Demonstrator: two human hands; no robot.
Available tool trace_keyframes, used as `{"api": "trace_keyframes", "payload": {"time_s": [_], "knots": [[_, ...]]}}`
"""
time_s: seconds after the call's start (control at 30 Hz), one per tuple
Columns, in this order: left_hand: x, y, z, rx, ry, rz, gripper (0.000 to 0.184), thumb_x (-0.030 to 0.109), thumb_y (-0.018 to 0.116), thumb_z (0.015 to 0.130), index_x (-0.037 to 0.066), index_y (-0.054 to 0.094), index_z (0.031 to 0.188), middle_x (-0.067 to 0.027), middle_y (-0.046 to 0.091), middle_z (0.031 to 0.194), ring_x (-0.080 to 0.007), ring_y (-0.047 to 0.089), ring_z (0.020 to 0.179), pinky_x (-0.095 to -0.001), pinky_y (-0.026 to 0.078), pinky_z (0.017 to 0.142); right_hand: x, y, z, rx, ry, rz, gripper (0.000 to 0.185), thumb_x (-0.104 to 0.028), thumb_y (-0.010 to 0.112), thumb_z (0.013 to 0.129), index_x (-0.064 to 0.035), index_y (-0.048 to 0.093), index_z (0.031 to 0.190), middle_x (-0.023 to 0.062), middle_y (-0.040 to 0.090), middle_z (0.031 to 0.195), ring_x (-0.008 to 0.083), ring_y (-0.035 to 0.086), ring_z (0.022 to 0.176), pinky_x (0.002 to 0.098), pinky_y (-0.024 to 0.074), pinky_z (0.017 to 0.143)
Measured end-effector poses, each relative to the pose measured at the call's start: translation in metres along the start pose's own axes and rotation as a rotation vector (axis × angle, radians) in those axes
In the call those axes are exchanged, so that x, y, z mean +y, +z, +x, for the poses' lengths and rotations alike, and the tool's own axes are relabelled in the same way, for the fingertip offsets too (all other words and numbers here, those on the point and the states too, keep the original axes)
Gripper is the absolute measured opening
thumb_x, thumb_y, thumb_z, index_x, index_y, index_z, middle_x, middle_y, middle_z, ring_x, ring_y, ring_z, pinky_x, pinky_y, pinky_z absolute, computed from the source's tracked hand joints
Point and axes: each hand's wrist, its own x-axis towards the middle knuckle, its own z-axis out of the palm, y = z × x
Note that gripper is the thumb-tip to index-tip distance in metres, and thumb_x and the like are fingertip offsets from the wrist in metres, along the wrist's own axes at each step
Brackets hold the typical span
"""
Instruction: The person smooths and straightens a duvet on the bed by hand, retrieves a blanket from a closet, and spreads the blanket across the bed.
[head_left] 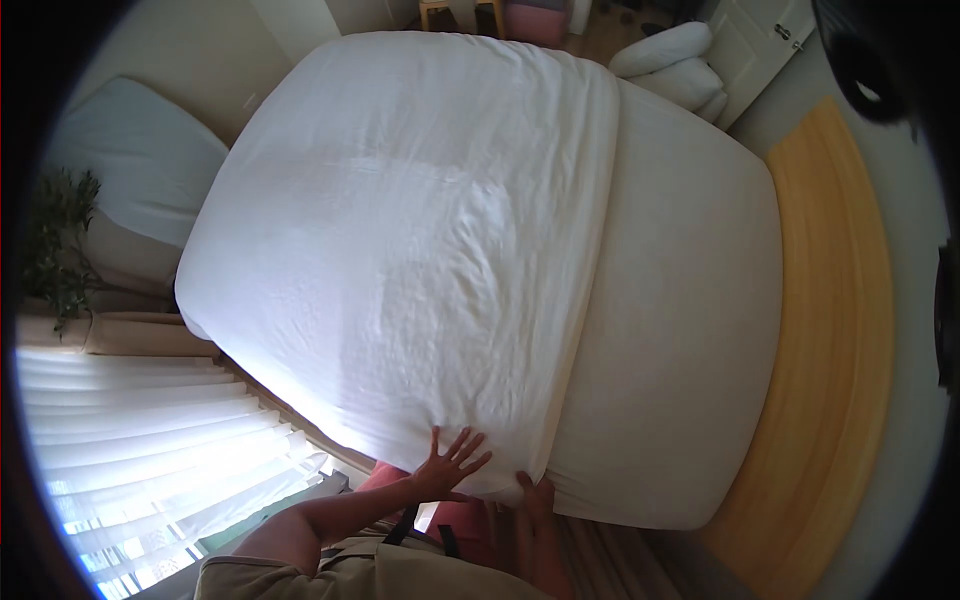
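A white top sheet (430, 230) covers most of the bed, with wrinkles around its middle and a straight folded edge toward the headboard. Beyond that edge shows the smoother white fitted sheet (670, 300) over the mattress. My left hand (447, 470) lies with spread fingers on the top sheet near the bed's close side. At the near end of the folded edge, my right hand (537, 492) is closed on the top sheet, its thumb on top and its other fingers mostly hidden below.
A wooden headboard (835, 330) stands at the right. White pillows (675, 65) are piled on the far side by a white door (755, 50). Sheer curtains (150, 430) hang over a window at lower left, below a leafy plant (60, 240) and a cloth-covered shape (140, 150).
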Motion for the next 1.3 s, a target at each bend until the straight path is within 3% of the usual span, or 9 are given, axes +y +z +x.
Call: {"api": "trace_keyframes", "payload": {"time_s": [0.17, 0.23, 0.4, 0.57, 0.73, 0.87, 0.93, 1.0, 1.3], "knots": [[-0.066, 0.102, -0.061, 0.393, -0.448, 0.426, 0.067, 0.032, 0.061, 0.072, 0.012, 0.035, 0.13, -0.0202, 0.026, 0.136, -0.0432, 0.023, 0.125, -0.0653, 0.021, 0.094, 0.003, 0.002, -0.017, 0.066, -0.081, -0.128, 0.049, -0.031, 0.065, 0.078, 0.005, 0.053, 0.11, 0.0119, 0.06, 0.101, 0.0227, 0.055, 0.093, 0.0338, 0.0417, 0.082], [-0.093, 0.12, -0.069, 0.456, -0.214, 0.239, 0.041, 0.018, 0.054, 0.072, 0.007, 0.049, 0.111, -0.0197, 0.044, 0.115, -0.0373, 0.044, 0.108, -0.0516, 0.037, 0.089, -0.006, 0.0, -0.034, 0.007, -0.171, -0.062, 0.053, -0.032, 0.065, 0.078, 0.0051, 0.05, 0.113, 0.0129, 0.058, 0.105, 0.023, 0.054, 0.096, 0.0336, 0.0406, 0.084], [-0.101, 0.112, -0.065, 0.467, -0.013, -0.061, 0.028, 0.015, 0.061, 0.067, 0.005, 0.05, 0.091, -0.0094, 0.047, 0.087, -0.0254, 0.052, 0.083, -0.0319, 0.05, 0.062, -0.04, 0.002, -0.061, -0.018, -0.166, 0.111, 0.063, -0.033, 0.067, 0.076, 0.0048, 0.042, 0.121, 0.0142, 0.053, 0.111, 0.0235, 0.049, 0.103, 0.034, 0.0366, 0.09], [-0.113, 0.119, -0.083, 0.479, 0.11, -0.299, 0.038, 0.005, 0.062, 0.062, 0.004, 0.05, 0.098, -0.0114, 0.048, 0.096, -0.0286, 0.047, 0.097, -0.0384, 0.046, 0.076, 0.017, 0.019, -0.008, 0.548, -0.155, -0.5, 0.06, -0.026, 0.07, 0.068, 0.0051, 0.048, 0.115, 0.0189, 0.056, 0.105, 0.0277, 0.059, 0.082, 0.035, 0.0505, 0.062], [-0.176, 0.121, -0.228, 0.434, 0.189, -0.42, 0.033, 0.007, 0.06, 0.067, 0.004, 0.052, 0.098, -0.0133, 0.048, 0.097, -0.0301, 0.047, 0.099, -0.0407, 0.046, 0.077, -0.106, 0.172, -0.053, 0.966, 0.341, -1.199, 0.065, -0.022, 0.068, 0.07, -0.0047, 0.039, 0.126, 0.0175, 0.036, 0.133, 0.0342, 0.035, 0.122, 0.0529, 0.0377, 0.089], [-0.281, 0.161, -0.319, 0.295, -0.335, -0.529, 0.025, 0.009, 0.056, 0.07, 0.006, 0.054, 0.095, -0.0159, 0.053, 0.095, -0.0319, 0.053, 0.092, -0.0447, 0.045, 0.073, -0.173, 0.354, -0.012, 0.584, -0.835, -1.277, 0.046, -0.022, 0.046, 0.088, -0.0162, 0.032, 0.131, 0.0122, 0.018, 0.143, 0.0369, 0.016, 0.13, 0.059, 0.0234, 0.097], [-0.333, 0.166, -0.371, 0.363, -0.493, -0.512, 0.025, 0.01, 0.056, 0.069, 0.005, 0.055, 0.094, -0.0164, 0.055, 0.09, -0.033, 0.055, 0.088, -0.0453, 0.045, 0.072, -0.177, 0.439, 0.004, 0.362, -1.047, -1.504, 0.055, -0.037, 0.043, 0.088, -0.0181, 0.025, 0.136, 0.0097, 0.009, 0.145, 0.0394, 0.013, 0.13, 0.0642, 0.0153, 0.096], [-0.374, 0.184, -0.413, 0.455, -0.713, -0.596, 0.026, 0.01, 0.056, 0.069, 0.005, 0.055, 0.095, -0.0168, 0.055, 0.093, -0.0352, 0.055, 0.09, -0.0445, 0.046, 0.073, -0.153, 0.5, -0.009, 0.381, -0.573, -1.592, 0.064, -0.049, 0.04, 0.086, -0.0187, 0.019, 0.138, 0.0123, 0.002, 0.146, 0.0448, 0.007, 0.129, 0.0692, 0.014, 0.092], [-0.538, 0.279, -0.55, 0.751, -0.952, -0.828, 0.028, 0.011, 0.057, 0.068, 0.005, 0.056, 0.096, -0.0198, 0.057, 0.091, -0.0352, 0.059, 0.082, -0.0429, 0.048, 0.071, -0.083, 0.564, -0.018, 0.83, 0.1, -1.308, 0.083, -0.064, 0.038, 0.079, -0.0145, 0.011, 0.14, 0.0178, 0.007, 0.143, 0.0475, 0.021, 0.124, 0.0661, 0.0308, 0.085]]}}
